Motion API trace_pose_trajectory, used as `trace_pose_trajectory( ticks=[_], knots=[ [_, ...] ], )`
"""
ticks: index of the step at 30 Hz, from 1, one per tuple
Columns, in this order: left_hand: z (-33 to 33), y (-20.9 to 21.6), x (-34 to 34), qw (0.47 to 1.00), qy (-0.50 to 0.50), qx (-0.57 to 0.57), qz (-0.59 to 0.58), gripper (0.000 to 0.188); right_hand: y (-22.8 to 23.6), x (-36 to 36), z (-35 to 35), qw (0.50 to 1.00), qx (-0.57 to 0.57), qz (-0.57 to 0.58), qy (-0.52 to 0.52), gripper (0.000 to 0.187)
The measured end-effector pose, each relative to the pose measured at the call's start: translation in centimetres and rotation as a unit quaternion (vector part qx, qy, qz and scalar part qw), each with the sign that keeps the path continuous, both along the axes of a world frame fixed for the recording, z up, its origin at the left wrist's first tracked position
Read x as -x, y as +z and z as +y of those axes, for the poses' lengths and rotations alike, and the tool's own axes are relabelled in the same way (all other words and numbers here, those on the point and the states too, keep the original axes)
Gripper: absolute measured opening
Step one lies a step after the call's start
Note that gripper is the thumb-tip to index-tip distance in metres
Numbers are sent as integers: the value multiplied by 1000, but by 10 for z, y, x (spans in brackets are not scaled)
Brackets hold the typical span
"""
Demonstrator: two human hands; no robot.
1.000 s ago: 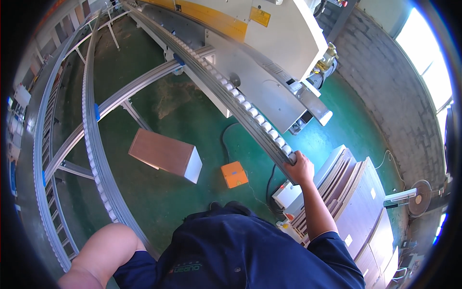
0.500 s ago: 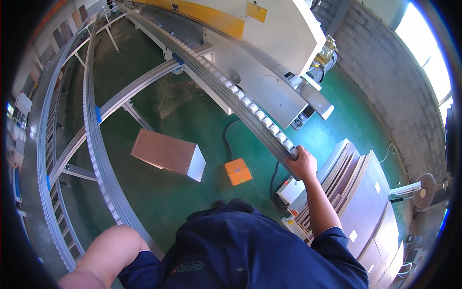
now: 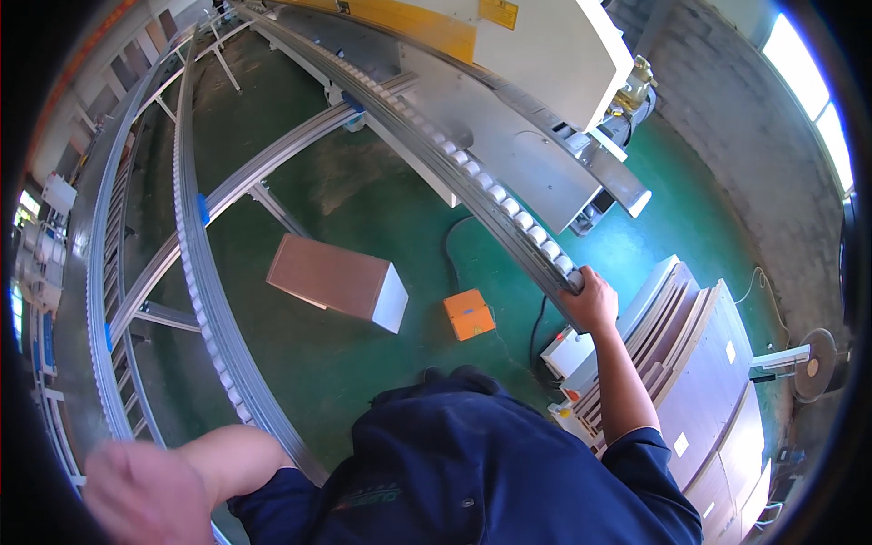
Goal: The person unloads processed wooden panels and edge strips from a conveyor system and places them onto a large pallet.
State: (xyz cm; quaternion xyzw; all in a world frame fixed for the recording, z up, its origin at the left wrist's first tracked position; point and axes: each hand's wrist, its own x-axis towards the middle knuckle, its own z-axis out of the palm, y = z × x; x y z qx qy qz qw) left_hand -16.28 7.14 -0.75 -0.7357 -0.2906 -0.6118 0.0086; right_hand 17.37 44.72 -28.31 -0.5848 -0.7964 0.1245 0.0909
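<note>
My right hand (image 3: pixel 593 298) is closed around the near end of a grey metal roller rail (image 3: pixel 495 224), fingers over the top beside the last white rollers. The rail runs away toward the far left, along a white and yellow machine (image 3: pixel 554 68). Down at the lower left, my left hand (image 3: pixel 145 490) is raised and smeared by motion. Its fingers cannot be made out, and nothing shows in it. Nearest to that hand is a second roller rail (image 3: pixel 213 318), which curves past my left forearm.
On the green floor between the rails stand a brown box-shaped block (image 3: pixel 331 277) and a small orange box (image 3: pixel 469 314). A crossbeam (image 3: pixel 263 163) joins the rails. Stacked boards (image 3: pixel 695 363) lean at the right, near a round disc on an arm (image 3: pixel 813 365). A dark cable (image 3: pixel 448 241) crosses the floor.
My left hand has come into view at the lower left. My right hand keeps its hold on the rail end. The whole view has shifted slightly.
</note>
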Motion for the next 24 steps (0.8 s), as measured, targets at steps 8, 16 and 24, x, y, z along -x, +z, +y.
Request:
trace_pose_trajectory(
  ticks=[8, 16, 24],
  knots=[
    [54, -108, 68, 773, 426, 456, 111, 40, 1, 3, 1, 1000, 25, -8, -6, 42],
    [-59, -271, 172, 512, 626, 584, 75, 68, -9, 5, 5, 1000, -17, -4, 12, 37],
    [-48, -303, 164, 552, 682, 476, 64, 46, -36, -9, 9, 998, -54, 5, 9, 38]
  ],
)
